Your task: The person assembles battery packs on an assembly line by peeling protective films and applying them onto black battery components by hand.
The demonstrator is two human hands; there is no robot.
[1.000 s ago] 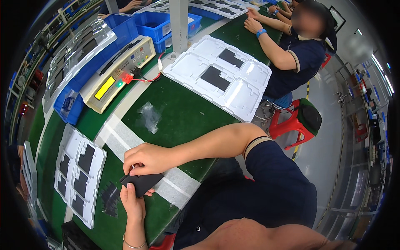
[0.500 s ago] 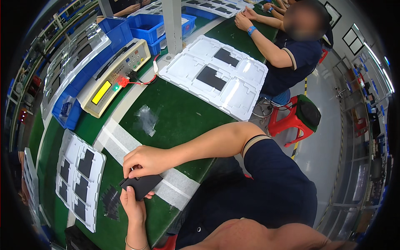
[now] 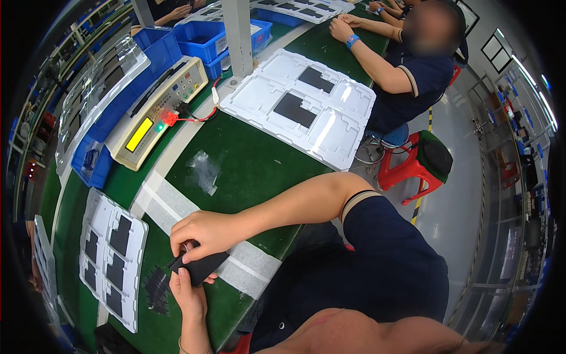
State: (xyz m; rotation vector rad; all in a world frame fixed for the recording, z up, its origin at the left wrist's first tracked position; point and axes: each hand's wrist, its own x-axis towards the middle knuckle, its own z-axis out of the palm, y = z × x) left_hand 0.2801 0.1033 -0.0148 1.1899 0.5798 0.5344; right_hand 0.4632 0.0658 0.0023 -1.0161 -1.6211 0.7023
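A black flat piece [image 3: 206, 265] with straight edges is held tilted above the green table, in front of me. My left hand [image 3: 190, 295] grips it from the near side, thumb on its upper face and other fingertips showing beneath its right edge. Bent over its far left end, my right hand [image 3: 207, 231] has thumb and fingers pinched at the edge; the fingertips are partly hidden. Left of both hands lies a white tray [image 3: 99, 227] with several black flat pieces in its recesses. Beside that tray is a heap of black strips [image 3: 157, 289].
A larger white tray [image 3: 247, 97] carries two black pieces. Crumpled clear film [image 3: 204, 171] lies on the green tabletop [image 3: 253, 153]. A beige tester [image 3: 156, 118] with lit display and red leads stands near blue bins [image 3: 200, 41]. A co-worker [image 3: 401, 76] sits beyond a red stool [image 3: 407, 171].
My right hand has shifted slightly toward the near left over the black piece, its fingers more curled. My left hand keeps its hold. The whole view has moved a little.
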